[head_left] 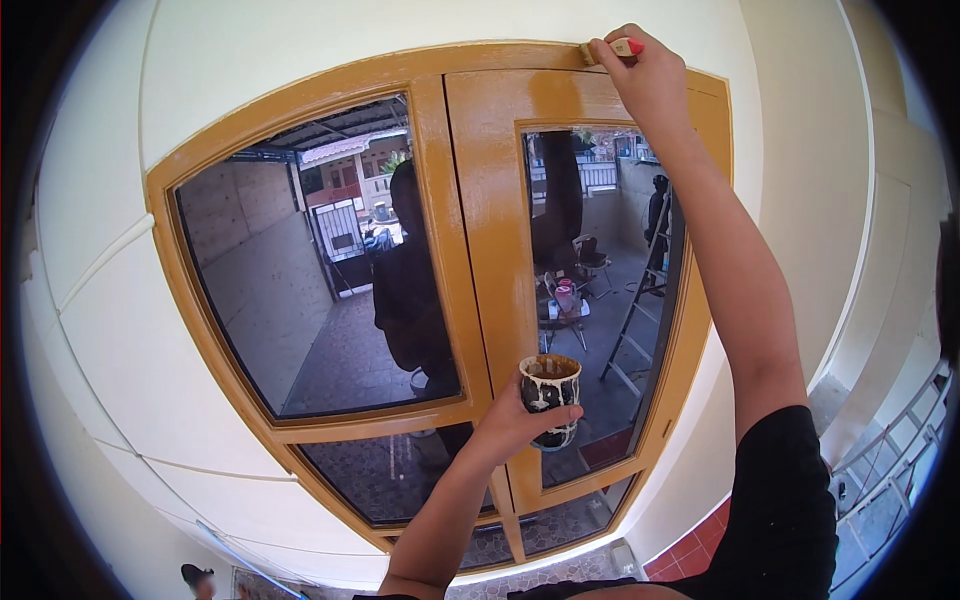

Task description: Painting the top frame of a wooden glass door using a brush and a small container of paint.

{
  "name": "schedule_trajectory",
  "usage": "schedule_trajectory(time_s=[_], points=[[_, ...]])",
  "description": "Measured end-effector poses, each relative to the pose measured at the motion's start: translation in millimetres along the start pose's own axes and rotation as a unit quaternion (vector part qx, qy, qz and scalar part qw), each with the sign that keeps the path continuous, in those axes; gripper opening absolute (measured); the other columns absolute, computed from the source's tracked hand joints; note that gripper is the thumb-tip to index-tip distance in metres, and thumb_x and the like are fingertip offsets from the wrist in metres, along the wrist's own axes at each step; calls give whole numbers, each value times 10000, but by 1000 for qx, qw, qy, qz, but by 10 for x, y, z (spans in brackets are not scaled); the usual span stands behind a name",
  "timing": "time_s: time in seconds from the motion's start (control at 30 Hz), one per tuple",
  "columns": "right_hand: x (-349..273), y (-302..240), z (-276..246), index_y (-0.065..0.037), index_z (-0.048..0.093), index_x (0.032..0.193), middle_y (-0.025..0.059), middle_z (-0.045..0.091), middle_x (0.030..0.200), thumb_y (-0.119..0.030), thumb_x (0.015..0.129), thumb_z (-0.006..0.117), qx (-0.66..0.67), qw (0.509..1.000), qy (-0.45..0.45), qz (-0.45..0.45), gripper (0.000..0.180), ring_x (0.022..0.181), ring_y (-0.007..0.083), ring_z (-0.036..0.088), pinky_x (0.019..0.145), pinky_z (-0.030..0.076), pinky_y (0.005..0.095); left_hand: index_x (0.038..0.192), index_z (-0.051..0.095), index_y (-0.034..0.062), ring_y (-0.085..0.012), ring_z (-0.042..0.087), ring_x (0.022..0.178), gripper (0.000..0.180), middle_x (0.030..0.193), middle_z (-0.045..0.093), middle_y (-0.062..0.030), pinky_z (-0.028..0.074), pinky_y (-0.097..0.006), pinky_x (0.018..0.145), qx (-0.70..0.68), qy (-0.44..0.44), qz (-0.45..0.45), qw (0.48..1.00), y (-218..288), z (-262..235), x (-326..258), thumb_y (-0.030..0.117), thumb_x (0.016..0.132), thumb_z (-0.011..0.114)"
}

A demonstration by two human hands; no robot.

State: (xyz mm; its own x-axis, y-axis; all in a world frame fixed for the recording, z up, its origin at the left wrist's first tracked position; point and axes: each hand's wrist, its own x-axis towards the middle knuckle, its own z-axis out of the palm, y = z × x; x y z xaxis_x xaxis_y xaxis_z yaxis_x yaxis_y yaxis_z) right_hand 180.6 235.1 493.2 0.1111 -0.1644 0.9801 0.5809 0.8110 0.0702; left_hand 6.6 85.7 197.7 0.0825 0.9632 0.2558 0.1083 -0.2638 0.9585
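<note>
- The right hand (650, 78) is raised high, its fingers (608, 58) pinched closely together on a paintbrush (628, 47).
- This paintbrush is at the upper edge of the yellow-brown door frame (480, 215), by the top rail (495, 57), above the right-hand glass pane (600, 290).
- Its long axis lies almost level, running roughly along the rail; the bristles point left and sit slightly lower, while the red-tipped handle end points right.
- The bristles are at the rail, near the cream wall (400, 22); whether they press on the wood is too small to tell.
- The left hand (515, 425) is lower down, in front of the glass, its fingers curled around a dark cup (553, 398), spread only as wide as the cup's body, with the thumb across the near side.
- That cup stands nearly upright in the grip, long axis close to vertical, mouth upward and leaning a little toward the camera, so that brown paint (552, 369) shows inside; pale drips streak its outer wall.
- A larger glass pane (320, 290) fills the left part of the frame, reflecting a dark figure and a paved yard.
- Reflected in the right-hand pane are a ladder (637, 315) and a chair (592, 255).
- A black sleeve (785, 490) covers the right upper arm.
</note>
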Motion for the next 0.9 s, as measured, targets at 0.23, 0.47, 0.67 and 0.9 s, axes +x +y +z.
schedule_trajectory(time_s=[0.23, 0.47, 0.67, 0.9], points=[[-38, -193, 98, -46, 635, 816, 123, 646, 683, -260, 824, 654, 24, 1000, -5, 15, 215, 646, 251, 645, 619, 506, 328, 1247, 415, 6, -192, 574, 1028, 802, 1098, 577, -115, 454, -315, 900, -2, 7, -13, 1000, -54, -66, -23, 332, 648, 837], [90, -41, -45, -59, 648, 816, 110, 665, 698, -301, 814, 658, 12, 997, 62, 36, 242, 656, 258, 656, 629, 512, 330, 1241, 424, 12, -183, 576, 1017, 780, 1088, 585, -105, 454, -305, 890, -7, 7, -18, 1000, -141, -129, -48, 315, 652, 837], [108, 88, -142, -61, 642, 826, 109, 670, 708, -297, 819, 650, -49, 997, 34, 48, 236, 671, 265, 661, 637, 517, 334, 1246, 416, -5, -206, 583, 1020, 760, 1093, 586, -119, 479, -330, 876, -34, 15, -38, 999, -113, -174, -66, 192, 649, 843], [83, -46, 51, -49, 625, 813, 122, 659, 696, -275, 826, 638, -73, 997, -10, -4, 227, 659, 281, 651, 619, 514, 348, 1232, 431, 9, -174, 578, 997, 741, 1063, 588, -93, 463, -288, 865, -18, 12, -20, 1000, -181, -138, -16, 272, 668, 832]])
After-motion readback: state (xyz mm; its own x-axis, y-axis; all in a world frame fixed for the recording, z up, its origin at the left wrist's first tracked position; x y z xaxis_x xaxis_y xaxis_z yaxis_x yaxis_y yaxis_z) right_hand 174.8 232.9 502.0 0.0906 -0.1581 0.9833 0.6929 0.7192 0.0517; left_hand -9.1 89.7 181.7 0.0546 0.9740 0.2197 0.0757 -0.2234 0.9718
